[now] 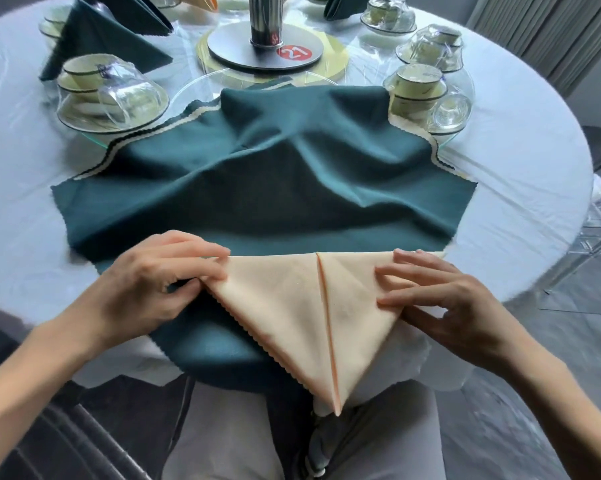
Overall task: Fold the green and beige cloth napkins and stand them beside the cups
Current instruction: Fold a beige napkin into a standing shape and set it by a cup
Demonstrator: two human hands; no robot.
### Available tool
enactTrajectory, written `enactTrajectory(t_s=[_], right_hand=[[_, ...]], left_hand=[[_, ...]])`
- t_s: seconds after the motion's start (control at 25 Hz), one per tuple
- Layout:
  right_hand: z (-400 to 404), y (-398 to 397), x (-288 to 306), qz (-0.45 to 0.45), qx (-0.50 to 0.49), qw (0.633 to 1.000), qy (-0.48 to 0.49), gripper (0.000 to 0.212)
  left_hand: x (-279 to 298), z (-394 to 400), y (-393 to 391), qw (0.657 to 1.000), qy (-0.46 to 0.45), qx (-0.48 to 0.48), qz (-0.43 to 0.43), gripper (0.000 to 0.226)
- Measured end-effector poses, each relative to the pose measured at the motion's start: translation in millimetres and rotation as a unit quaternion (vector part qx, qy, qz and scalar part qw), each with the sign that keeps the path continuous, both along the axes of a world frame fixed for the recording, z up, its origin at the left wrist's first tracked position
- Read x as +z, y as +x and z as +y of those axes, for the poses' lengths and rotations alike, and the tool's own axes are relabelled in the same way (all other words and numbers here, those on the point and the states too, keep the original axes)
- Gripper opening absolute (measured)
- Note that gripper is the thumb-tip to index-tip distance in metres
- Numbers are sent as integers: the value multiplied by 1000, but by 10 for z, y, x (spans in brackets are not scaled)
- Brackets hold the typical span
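Head view: beige napkin (292,306) between both hands, folded to a downward-pointing triangle, centre seam, tip hanging over worktop (517,202) edge; left hand (146,289) fingers pinching its left corner; right hand (441,306) fingers spread, fingertips pressing right corner; one green napkin (257,188) rumpled beneath; four wrapped cup sets (112,95) nearby.

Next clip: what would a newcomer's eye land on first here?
The beige napkin, folded into a downward-pointing triangle at the table's near edge, with the left hand and right hand at its upper corners. Beneath it spreads a rumpled green napkin; beyond, a red "21" marker at the centre.
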State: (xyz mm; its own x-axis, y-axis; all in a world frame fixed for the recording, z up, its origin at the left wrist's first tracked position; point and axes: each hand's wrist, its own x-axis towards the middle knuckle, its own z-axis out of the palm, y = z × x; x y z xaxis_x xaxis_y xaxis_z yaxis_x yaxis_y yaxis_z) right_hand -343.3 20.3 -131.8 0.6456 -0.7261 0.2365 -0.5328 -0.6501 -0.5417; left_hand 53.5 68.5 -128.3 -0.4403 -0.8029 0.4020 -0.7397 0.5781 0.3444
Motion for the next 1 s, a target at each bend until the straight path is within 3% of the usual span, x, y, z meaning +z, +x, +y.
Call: enactTrajectory(t_s=[0.16,0.28,0.4,0.48,0.56,0.6,0.64,0.76,0.84,0.92,1.0], right_hand=[[4,54,11,46,-8,999,-27,21],[37,89,119,49,1,999,11,37],[-54,328,275,30,-14,999,0,36],[-199,591,291,94,-11,995,-19,36],[-357,812,267,192,-11,981,-11,32],[-428,874,275,216,-9,976,-1,25],[-498,895,297,210,-2,978,21,20],[-692,870,389,121,-8,987,106,14],[-769,902,338,134,-52,986,81,13],[-739,917,206,142,-117,983,-24,15],[-538,848,135,81,-128,982,-113,13]], left_hand=[[28,9,93,997,54,46,12,26],[105,11,64,996,73,45,-23,31],[204,-86,-286,995,83,42,-30,42],[190,-231,-626,987,124,64,-78,53],[112,-381,-856,973,162,82,-143,38],[118,-448,-910,970,182,82,-135,24],[143,-507,-918,969,209,84,-105,13],[224,-656,-850,956,278,87,6,11],[204,-683,-875,966,225,123,-33,13],[123,-598,-953,975,69,172,-123,19],[104,-353,-1030,978,-8,165,-126,18]])
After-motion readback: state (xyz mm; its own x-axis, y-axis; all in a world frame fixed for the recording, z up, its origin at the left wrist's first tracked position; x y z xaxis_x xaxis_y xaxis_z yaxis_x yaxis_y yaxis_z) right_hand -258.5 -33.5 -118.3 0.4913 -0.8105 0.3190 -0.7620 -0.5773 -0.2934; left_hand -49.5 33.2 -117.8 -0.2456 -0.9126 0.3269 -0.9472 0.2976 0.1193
